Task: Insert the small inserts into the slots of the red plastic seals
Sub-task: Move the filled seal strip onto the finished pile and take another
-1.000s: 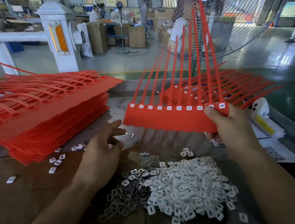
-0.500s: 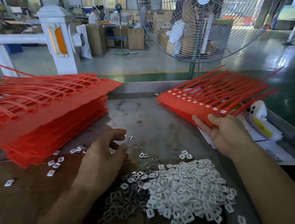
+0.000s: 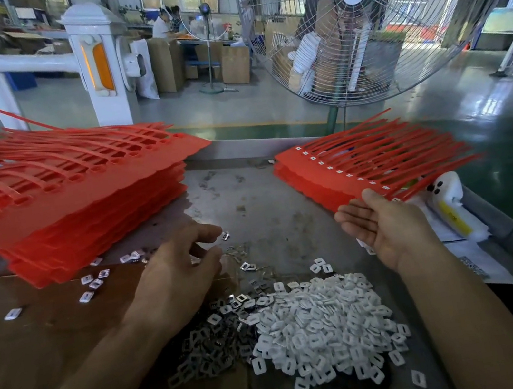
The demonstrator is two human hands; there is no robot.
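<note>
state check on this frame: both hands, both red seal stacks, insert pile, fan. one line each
left hand: palm down over the table, fingers loosely curled, grip unclear
right hand: open, palm up, empty
left seal stack: tall, slots empty
right seal stack: short, top sheet's slots filled with white inserts
insert pile: loose heap on the table
fan: blades blurred behind the guard, possibly spinning

Seal stacks [image 3: 73, 204] left and right [image 3: 346, 172], inserts [image 3: 318, 326] seemingly nearer.
</note>
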